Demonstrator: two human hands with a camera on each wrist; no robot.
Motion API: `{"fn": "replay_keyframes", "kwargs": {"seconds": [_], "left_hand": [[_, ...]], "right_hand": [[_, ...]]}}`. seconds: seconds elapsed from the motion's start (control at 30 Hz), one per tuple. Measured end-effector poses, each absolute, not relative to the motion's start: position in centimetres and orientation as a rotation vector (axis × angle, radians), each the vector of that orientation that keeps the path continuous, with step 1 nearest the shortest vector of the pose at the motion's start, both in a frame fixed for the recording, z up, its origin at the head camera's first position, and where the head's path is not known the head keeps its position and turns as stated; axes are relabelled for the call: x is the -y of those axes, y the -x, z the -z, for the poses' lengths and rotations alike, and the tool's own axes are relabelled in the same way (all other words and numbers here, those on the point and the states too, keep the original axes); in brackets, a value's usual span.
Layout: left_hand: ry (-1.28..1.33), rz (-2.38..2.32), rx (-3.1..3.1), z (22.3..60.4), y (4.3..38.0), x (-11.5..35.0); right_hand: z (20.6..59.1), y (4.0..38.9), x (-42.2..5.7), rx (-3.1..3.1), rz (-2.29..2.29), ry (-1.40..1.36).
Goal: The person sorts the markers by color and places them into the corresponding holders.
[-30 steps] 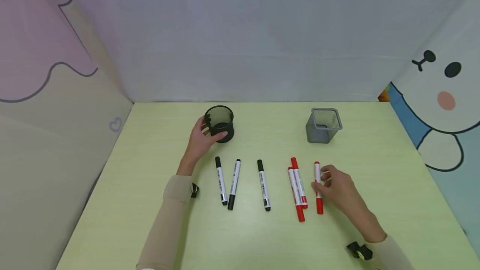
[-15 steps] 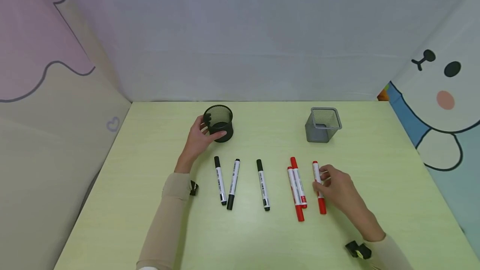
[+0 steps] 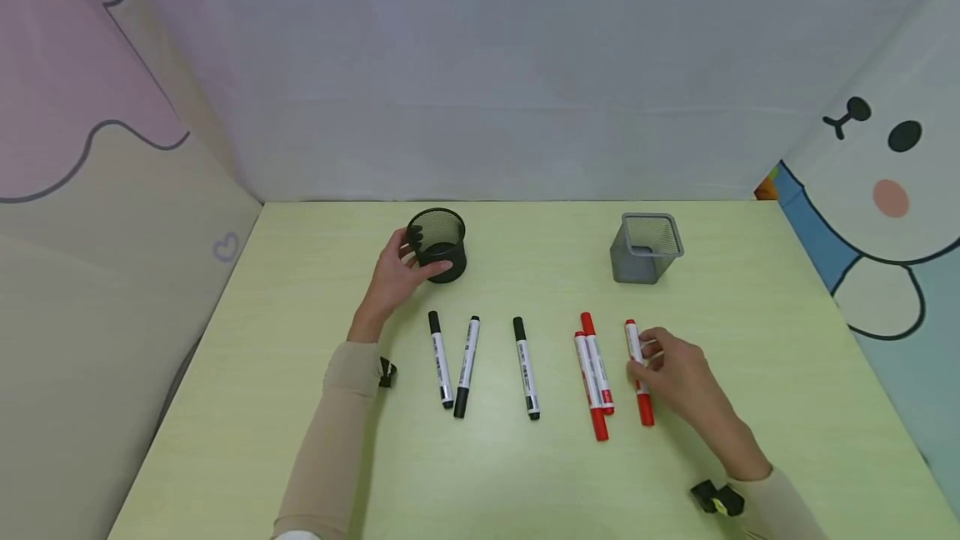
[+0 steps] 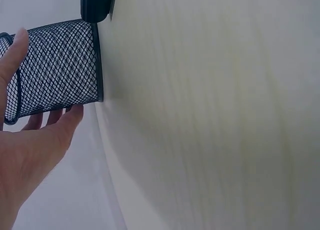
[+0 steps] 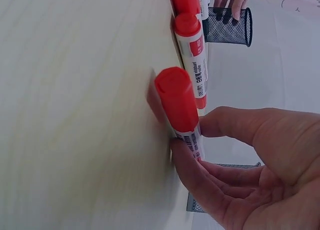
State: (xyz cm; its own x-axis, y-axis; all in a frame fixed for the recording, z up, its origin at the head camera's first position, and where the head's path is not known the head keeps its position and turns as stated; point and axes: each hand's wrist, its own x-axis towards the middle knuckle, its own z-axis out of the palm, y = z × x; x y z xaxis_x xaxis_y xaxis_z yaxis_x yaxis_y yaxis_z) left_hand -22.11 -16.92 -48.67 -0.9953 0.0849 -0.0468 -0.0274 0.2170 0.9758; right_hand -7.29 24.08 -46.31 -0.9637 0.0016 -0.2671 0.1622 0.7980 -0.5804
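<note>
My left hand (image 3: 393, 277) holds a round black mesh pen holder (image 3: 447, 267), which stands upright near the back of the table. In the left wrist view the thumb and fingers lie on either side of its mesh wall (image 4: 60, 64). At the right, my right hand (image 3: 678, 373) pinches a red whiteboard marker (image 3: 646, 408) between thumb and fingers. Its red cap (image 5: 177, 97) points toward the right wrist camera. Left of this hand two more red markers (image 3: 587, 369) lie side by side. The pen holder's left side is partly hidden by my fingers.
Three black markers lie apart in front of the pen holder: a left one (image 3: 441, 361), a middle one (image 3: 467, 367) and a right one (image 3: 527, 369). A square grey mesh holder (image 3: 636, 267) stands at the back right. White cloth (image 3: 480, 107) hangs behind the table's back edge.
The red marker in my right hand has turned slightly, its capped end shifting to the right. My left hand stays on the pen holder.
</note>
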Motion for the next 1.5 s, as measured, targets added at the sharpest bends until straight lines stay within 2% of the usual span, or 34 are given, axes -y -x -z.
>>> {"fn": "replay_keyframes", "kwargs": {"seconds": [1.17, 1.5], "left_hand": [[-0.071, -1.974, -2.284, 49.0, 22.4, 17.1], [-0.069, -1.980, -2.251, 46.7, 21.6, 16.5]], "right_hand": [[45.2, 7.8, -23.7, -2.807, 1.004, -0.079], [44.1, 9.0, -23.2, -2.881, 1.062, 0.022]]}}
